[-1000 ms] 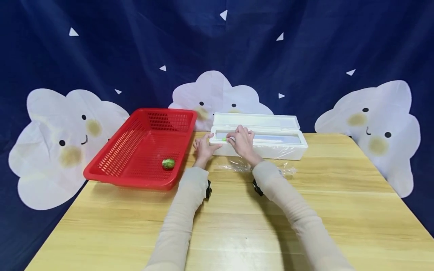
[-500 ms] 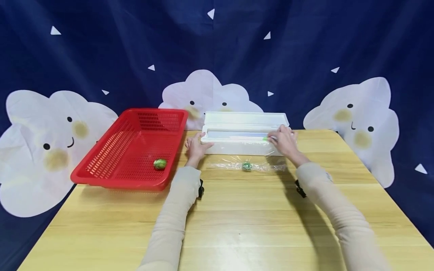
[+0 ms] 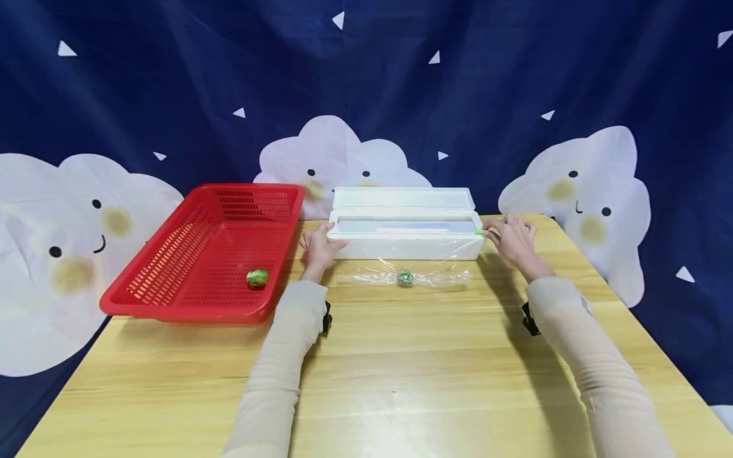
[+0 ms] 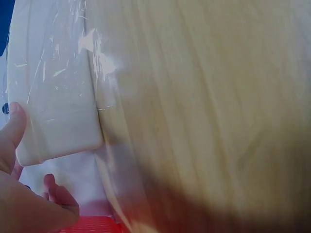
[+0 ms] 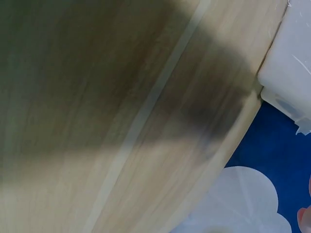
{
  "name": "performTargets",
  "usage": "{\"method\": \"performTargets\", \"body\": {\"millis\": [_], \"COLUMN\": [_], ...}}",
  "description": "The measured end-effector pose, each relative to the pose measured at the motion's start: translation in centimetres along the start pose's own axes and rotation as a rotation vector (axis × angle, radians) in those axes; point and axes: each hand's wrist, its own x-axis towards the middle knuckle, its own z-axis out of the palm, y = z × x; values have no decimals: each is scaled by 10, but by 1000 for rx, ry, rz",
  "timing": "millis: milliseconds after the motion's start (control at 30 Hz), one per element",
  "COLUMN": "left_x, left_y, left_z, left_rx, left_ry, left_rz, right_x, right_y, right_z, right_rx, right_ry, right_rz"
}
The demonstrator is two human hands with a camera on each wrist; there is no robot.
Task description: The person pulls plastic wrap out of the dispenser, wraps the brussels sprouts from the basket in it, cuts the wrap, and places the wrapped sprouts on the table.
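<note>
A white cling film dispenser (image 3: 401, 247) stands at the back of the table, its lid (image 3: 403, 198) raised. My left hand (image 3: 318, 249) grips its left end, thumb along the front; the left wrist view shows fingers round that corner. My right hand (image 3: 513, 240) is at the opposite end, thumb and forefinger pinched at the green slide cutter (image 3: 480, 231). In the right wrist view only bits of fingers (image 5: 304, 219) show, at the edge. Clear cling film (image 3: 441, 278) hangs from the front onto the table, over a small green round vegetable (image 3: 405, 278).
Left of the dispenser is a red plastic basket (image 3: 191, 313) with slotted sides. One small green vegetable (image 3: 257, 278), like a Brussels sprout, lies inside it. A dark blue cloth (image 3: 389, 76) with white clouds hangs behind the wooden table (image 3: 412, 369).
My right hand has slid the green cutter from the dispenser's left end to its right end. The wrapped vegetable has come into sight; my left hand stays at the left end.
</note>
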Motion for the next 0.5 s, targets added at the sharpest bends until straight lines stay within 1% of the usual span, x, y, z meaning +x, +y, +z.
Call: {"method": "performTargets", "body": {"millis": [167, 267, 400, 500], "left_x": [0, -2, -5, -8], "left_y": [1, 2, 6, 9], "left_z": [0, -1, -1, 0], "left_rx": [64, 121, 175, 196], "left_ry": [13, 30, 54, 51], "left_rz": [43, 86, 172, 246], "right_x": [-1, -3, -1, -1], "right_y": [-6, -14, -23, -26], "right_z": [-3, -3, 4, 9], "right_rx": [40, 59, 57, 48], "right_ry": [20, 26, 28, 24], "right_rz": [-8, -48, -116, -126]}}
